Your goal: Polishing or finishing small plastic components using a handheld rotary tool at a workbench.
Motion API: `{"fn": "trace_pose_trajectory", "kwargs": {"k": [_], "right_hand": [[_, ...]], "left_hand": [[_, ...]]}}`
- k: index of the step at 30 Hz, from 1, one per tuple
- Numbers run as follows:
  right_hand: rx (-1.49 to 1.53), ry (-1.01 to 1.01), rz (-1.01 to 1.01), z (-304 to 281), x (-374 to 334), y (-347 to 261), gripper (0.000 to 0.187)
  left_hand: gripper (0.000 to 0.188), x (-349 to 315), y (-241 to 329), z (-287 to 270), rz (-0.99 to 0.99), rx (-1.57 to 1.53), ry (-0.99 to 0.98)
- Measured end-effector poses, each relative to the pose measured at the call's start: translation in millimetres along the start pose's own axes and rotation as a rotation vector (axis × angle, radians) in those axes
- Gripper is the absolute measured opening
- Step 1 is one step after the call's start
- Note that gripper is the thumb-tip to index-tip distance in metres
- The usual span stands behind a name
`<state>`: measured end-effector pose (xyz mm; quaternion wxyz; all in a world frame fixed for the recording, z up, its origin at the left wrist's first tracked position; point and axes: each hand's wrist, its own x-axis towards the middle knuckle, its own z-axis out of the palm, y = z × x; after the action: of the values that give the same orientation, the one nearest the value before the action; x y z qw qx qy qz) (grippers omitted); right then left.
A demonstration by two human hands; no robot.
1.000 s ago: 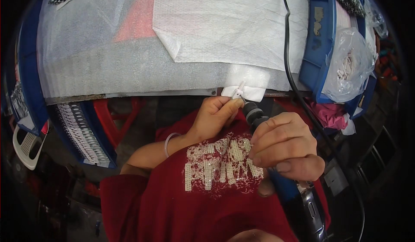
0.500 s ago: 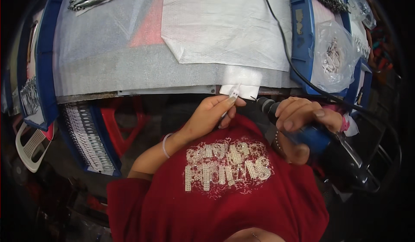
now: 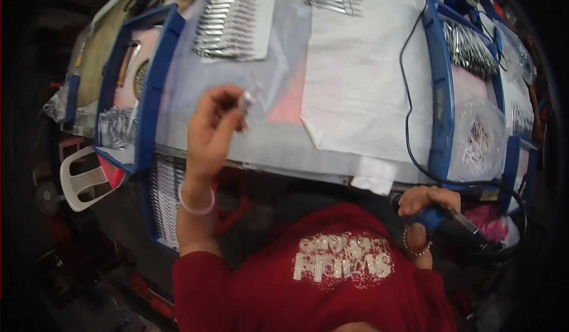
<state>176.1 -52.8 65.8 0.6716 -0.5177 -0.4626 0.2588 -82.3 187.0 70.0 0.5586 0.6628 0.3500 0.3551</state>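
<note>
My left hand (image 3: 214, 124) is raised over the left part of the table, its fingers closed around a small shiny metal piece (image 3: 246, 99). Blur hides the piece's exact kind. Just beyond it, a row of slim silvery metal pieces (image 3: 224, 24) lies on a white sheet. Near the table's front edge on the right, my right hand (image 3: 428, 200) grips a handheld corded rotary tool (image 3: 435, 220) with a blue and black body. The tool's tip is hard to make out, close to a folded white cloth (image 3: 374, 175) that hangs over the edge.
Blue trays (image 3: 155, 89) with metal parts stand at the left, and another blue tray (image 3: 440, 104) at the right holds parts and a clear plastic bag (image 3: 477, 139). A black cord (image 3: 405, 89) crosses the white sheet (image 3: 361, 77). A white chair (image 3: 86, 181) stands lower left.
My left hand has moved from the front edge, away from the tool, up and left over the table with the metal piece. My right hand still holds the tool. The view has shifted left.
</note>
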Motion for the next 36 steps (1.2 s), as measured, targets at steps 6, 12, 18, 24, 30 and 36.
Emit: {"fn": "trace_pose_trajectory", "kwargs": {"k": [6, 12, 18, 24, 30, 36], "right_hand": [[0.062, -0.216, 0.100, -5.4, 9.1, -28.6, 0.048], [-0.071, -0.171, 0.006, 0.6, 11.4, -12.7, 0.051], [-0.125, -0.193, 0.087, 3.2, 18.5, -16.5, 0.050], [-0.236, -0.251, 0.141, 7.0, 27.7, -30.0, 0.049], [-0.184, -0.225, 0.109, -1.5, 22.1, -26.5, 0.052], [-0.107, -0.160, 0.057, -10.1, 14.9, -24.3, 0.055]], "left_hand": [[0.018, 126.5, -32.5, -78.4, 0.171, 0.337, -0.022], [0.012, 192.2, -62.1, -123.1, 0.047, 0.491, -0.273], [0.013, 209.3, -64.2, -130.9, -0.122, 0.478, -0.421], [0.014, 211.6, -70.1, -137.0, -0.009, 0.568, -0.433], [0.013, 204.1, -40.6, -95.3, 0.255, 0.647, -0.308], [0.015, 235.9, -28.8, 46.1, 0.504, 0.665, -0.507]]}}
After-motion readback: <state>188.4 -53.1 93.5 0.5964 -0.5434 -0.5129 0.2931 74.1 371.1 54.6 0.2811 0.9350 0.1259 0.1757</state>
